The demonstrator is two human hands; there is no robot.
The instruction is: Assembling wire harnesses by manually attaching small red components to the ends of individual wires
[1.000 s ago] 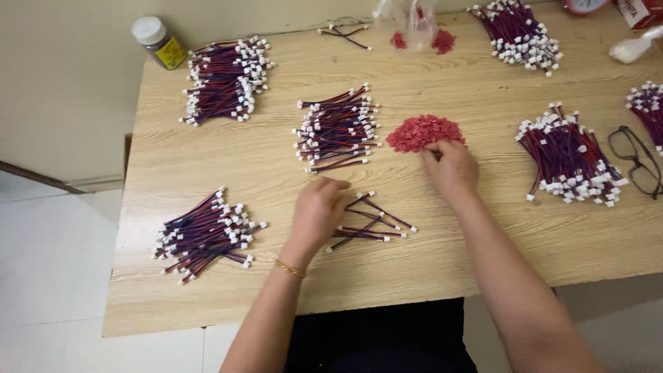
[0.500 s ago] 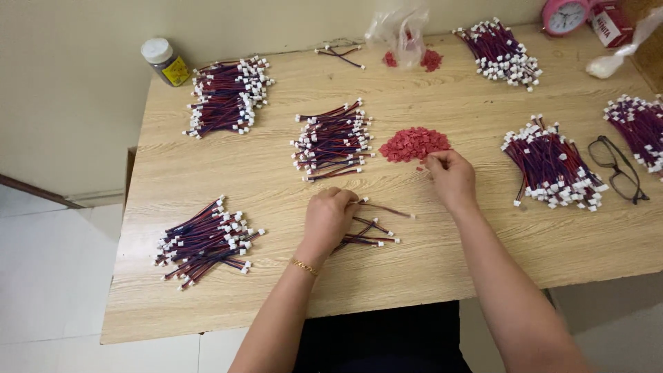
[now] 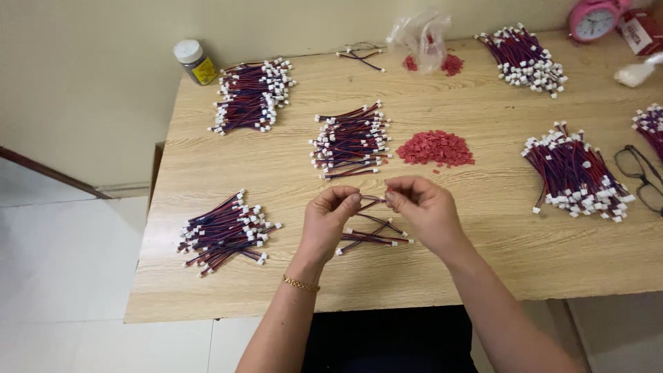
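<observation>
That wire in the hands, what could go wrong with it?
1. Both hands, left hand and right hand, pinch one thin wire in the air; it might slip and drop onto the loose wires below and get mixed up.
2. The red pile lies close by; a sleeve or wrist could scatter it.

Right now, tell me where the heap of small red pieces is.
In the head view the heap of small red pieces lies mid-table, just beyond the right hand, between the central wire bundle and the right-side wire bundle.
</observation>
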